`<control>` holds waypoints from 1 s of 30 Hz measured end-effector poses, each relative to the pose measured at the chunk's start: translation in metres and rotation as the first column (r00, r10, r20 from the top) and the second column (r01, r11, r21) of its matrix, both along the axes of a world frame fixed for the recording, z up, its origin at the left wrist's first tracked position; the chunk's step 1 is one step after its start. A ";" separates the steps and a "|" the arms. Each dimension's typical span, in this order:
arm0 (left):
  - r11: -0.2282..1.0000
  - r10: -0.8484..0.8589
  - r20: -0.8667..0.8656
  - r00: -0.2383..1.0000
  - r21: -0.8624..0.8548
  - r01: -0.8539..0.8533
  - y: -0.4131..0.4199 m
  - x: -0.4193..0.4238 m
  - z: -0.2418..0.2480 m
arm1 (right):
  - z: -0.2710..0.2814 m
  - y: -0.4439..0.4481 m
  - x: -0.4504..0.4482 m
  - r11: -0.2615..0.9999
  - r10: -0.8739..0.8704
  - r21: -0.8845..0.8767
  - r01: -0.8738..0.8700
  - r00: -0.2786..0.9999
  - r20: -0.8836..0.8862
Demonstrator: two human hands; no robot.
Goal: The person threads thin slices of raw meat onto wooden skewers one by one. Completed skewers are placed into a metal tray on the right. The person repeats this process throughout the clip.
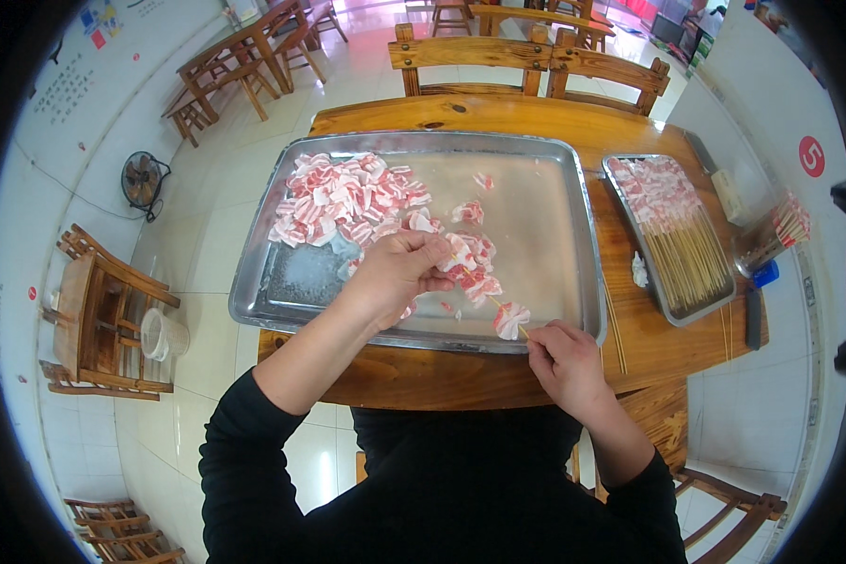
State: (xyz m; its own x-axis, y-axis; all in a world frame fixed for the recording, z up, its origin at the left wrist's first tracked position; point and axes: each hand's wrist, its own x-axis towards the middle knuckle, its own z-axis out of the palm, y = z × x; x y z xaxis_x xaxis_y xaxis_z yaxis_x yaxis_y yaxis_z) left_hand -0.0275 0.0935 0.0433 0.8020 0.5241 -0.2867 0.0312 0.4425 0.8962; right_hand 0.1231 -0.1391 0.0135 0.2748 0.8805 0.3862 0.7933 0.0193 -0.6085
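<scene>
A thin bamboo skewer slants over the large metal tray, threaded with slices of streaky raw meat. My right hand grips its lower end by the tray's near right corner. Higher up, my left hand pinches meat at the skewer's upper part between thumb and fingers; the tip there is hidden. Beyond my left hand, a heap of sliced pink-and-white meat fills the tray's far left. A few loose meat pieces lie on the brownish flat surface inside the tray.
At right, a smaller metal tray holds rows of meat skewers. Loose bamboo sticks lie between the trays. A container of sticks, a blue object and a dark handle line the wall side. Wooden chairs stand across the table.
</scene>
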 end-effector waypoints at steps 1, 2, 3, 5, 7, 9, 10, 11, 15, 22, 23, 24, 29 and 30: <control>1.000 -0.001 0.016 1.000 -0.011 0.001 0.000 0.001 -0.001 | 0.000 0.000 0.000 1.000 0.001 -0.002 -0.001 1.000 -0.002; 1.000 0.007 0.009 1.000 -0.016 -0.007 -0.002 0.002 -0.003 | -0.001 0.000 0.000 1.000 0.001 -0.011 -0.001 1.000 -0.010; 1.000 0.009 0.009 1.000 -0.015 -0.009 -0.003 0.002 -0.005 | -0.001 0.000 0.000 1.000 0.003 0.004 -0.003 1.000 0.004; 1.000 0.003 0.007 1.000 -0.024 -0.002 -0.003 0.002 -0.006 | -0.002 0.001 -0.001 1.000 0.004 0.014 -0.004 1.000 0.016; 1.000 -0.007 0.008 1.000 -0.024 0.008 -0.003 0.003 -0.007 | -0.004 0.002 -0.002 0.999 0.009 0.033 -0.009 1.000 0.003; 1.000 -0.010 -0.019 1.000 -0.019 0.010 -0.003 0.004 -0.008 | -0.005 0.003 -0.003 0.999 0.011 0.039 -0.011 1.000 -0.007; 1.000 -0.012 -0.008 1.000 -0.016 0.011 -0.004 0.004 -0.008 | -0.005 0.003 -0.003 0.999 0.012 0.038 -0.012 1.000 -0.010; 1.000 -0.006 -0.021 1.000 -0.011 0.005 -0.005 0.004 -0.009 | -0.006 0.003 -0.002 1.000 0.012 0.029 -0.011 1.000 -0.021; 1.000 -0.018 -0.002 1.000 0.000 0.018 -0.005 0.004 -0.009 | -0.005 0.003 -0.001 0.999 0.025 0.022 -0.025 1.000 -0.014; 0.999 -0.035 0.009 0.999 0.003 0.035 -0.005 0.010 -0.014 | -0.006 0.002 -0.002 1.000 0.003 0.015 -0.002 0.999 -0.051; 1.000 -0.029 -0.001 1.000 0.009 0.030 -0.006 0.012 -0.015 | -0.006 0.002 -0.003 1.000 -0.007 -0.005 0.006 0.998 -0.058; 0.999 -0.028 0.002 1.000 0.019 0.028 -0.007 0.013 -0.015 | -0.006 0.002 -0.003 1.000 -0.016 0.004 0.016 0.999 -0.035; 0.997 0.013 0.015 1.000 0.080 -0.014 0.000 0.016 -0.009 | 0.001 -0.002 -0.004 0.997 -0.069 -0.030 0.068 0.997 -0.026; 0.994 0.038 0.021 0.999 0.098 -0.040 0.004 0.017 -0.006 | 0.004 -0.007 -0.003 0.997 -0.069 -0.031 0.068 0.997 -0.020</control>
